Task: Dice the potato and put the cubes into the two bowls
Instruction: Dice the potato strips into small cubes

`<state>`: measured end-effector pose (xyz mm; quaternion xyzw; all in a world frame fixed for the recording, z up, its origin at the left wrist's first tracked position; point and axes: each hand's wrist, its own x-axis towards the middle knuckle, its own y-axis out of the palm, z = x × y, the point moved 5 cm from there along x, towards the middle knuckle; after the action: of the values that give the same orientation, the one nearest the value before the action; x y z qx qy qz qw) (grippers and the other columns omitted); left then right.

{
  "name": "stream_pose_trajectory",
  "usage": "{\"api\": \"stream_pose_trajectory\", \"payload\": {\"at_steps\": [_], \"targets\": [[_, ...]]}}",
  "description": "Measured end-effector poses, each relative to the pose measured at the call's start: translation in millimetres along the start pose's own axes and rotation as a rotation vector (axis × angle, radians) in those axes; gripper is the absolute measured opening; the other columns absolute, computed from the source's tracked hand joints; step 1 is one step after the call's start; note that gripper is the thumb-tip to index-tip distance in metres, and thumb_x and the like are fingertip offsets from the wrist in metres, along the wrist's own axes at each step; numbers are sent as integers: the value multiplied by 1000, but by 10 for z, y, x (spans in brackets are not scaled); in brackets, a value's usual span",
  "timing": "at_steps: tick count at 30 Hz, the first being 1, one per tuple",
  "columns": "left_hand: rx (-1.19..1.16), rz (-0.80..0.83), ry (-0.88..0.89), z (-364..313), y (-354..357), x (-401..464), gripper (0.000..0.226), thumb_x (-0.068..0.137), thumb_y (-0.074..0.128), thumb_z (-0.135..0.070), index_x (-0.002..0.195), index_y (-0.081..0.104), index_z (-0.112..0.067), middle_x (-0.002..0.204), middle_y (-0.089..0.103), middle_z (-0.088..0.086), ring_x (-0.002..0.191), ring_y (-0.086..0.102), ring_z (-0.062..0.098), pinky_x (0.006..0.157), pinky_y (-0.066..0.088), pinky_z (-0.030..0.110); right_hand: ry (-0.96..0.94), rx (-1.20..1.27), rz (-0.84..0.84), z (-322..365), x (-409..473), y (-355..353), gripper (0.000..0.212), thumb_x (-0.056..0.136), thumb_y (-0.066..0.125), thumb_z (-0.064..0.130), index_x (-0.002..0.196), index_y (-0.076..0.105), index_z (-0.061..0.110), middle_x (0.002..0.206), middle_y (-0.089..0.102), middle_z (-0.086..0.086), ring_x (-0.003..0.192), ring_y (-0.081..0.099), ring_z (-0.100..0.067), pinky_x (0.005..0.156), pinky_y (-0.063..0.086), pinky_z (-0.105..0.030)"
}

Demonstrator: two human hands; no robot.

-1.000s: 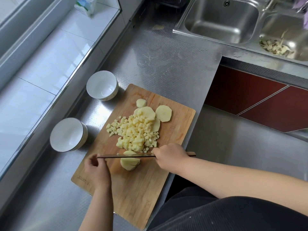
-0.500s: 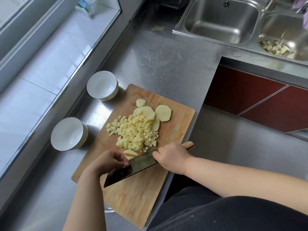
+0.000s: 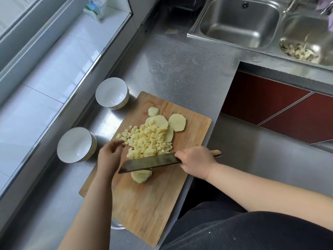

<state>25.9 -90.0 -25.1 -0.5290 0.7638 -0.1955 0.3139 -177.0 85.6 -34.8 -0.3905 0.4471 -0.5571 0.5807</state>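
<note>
We see the right hand (image 3: 195, 162) gripping the knife (image 3: 151, 162) — blade lying left-right, tip leftward, above the sliced potato piece (image 3: 141, 176). The left hand (image 3: 109, 156) hovers loosely curled, holding nothing, beside the cubes (image 3: 147, 141).

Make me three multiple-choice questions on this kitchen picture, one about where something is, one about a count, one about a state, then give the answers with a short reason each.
1. Where is the pile of cubes?
A. on the board
B. in a bowl
C. in the sink

2. How many white bowls stand left of the board?
A. one
B. two
C. three

3. What is the right hand doing?
A. resting open
B. holding a bowl
C. gripping the knife

Answers:
1 A, the cubes lie heaped on the wooden board.
2 B, a far bowl and a near bowl stand on the counter, both without cubes.
3 C, its fingers curl round the knife's handle, blade over a cut potato piece.
</note>
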Motion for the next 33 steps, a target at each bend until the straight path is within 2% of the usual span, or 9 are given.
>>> {"api": "stream_pose_trajectory", "payload": {"at_steps": [2,5,7,10,13,17,22,29,33], "targets": [[3,-128,-10,33,-100,-14,21,94,51,-4,106,66,-14,93,68,-2,92,63,16,80,46,26,129,66,55,-50,34,-44,23,96,49,36,105,61,19,84,68,0,75,64,-26,53,39,-29],[259,-222,149,16,-103,-114,18,95,55,-11,110,66,-13,101,68,0,94,61,17,76,44,29,307,210,24,-72,66,-102,29,99,43,42,112,62,24,83,68,2,76,63,-23,58,47,-30],[464,-42,337,2,90,-208,24,90,66,-23,113,64,-15,111,65,3,101,60,22,80,48,34,377,276,13,-71,100,-126,28,99,44,42,110,62,23,80,67,3,75,62,-22,55,43,-29],[788,334,498,133,408,-417,57,80,72,-44,131,54,-25,136,52,-1,123,50,20,103,40,36,412,327,23,-78,179,-173,27,98,45,41,107,61,21,82,67,3,77,62,-23,56,41,-29],[953,474,551,280,531,-552,77,80,70,-50,146,34,-32,149,36,-3,136,34,18,112,29,33,420,335,28,-64,216,-209,27,98,45,43,104,61,22,85,68,3,79,63,-23,60,46,-30],[1013,528,532,329,558,-508,85,81,70,-48,149,23,-34,153,24,-1,139,27,19,112,29,32,402,349,65,-14,212,-179,28,98,45,43,112,61,25,85,66,6,82,62,-21,59,43,-29],[1038,588,563,383,574,-449,80,83,69,-43,149,24,-31,152,25,0,136,28,19,109,35,29,381,327,114,11,205,-129,31,99,44,44,118,59,26,92,68,3,84,63,-21,64,46,-30],[1017,612,549,476,600,-436,71,88,64,-41,148,28,-33,151,25,-3,136,28,17,104,42,27,410,339,144,-41,186,-91,32,99,43,43,119,59,25,84,63,4,76,55,-18,54,32,-28],[967,596,521,498,575,-450,67,88,65,-40,146,31,-36,150,28,-5,136,29,17,102,44,27,415,335,161,-32,200,-79,30,99,43,44,117,59,26,66,49,10,67,49,-15,47,27,-25]]}}
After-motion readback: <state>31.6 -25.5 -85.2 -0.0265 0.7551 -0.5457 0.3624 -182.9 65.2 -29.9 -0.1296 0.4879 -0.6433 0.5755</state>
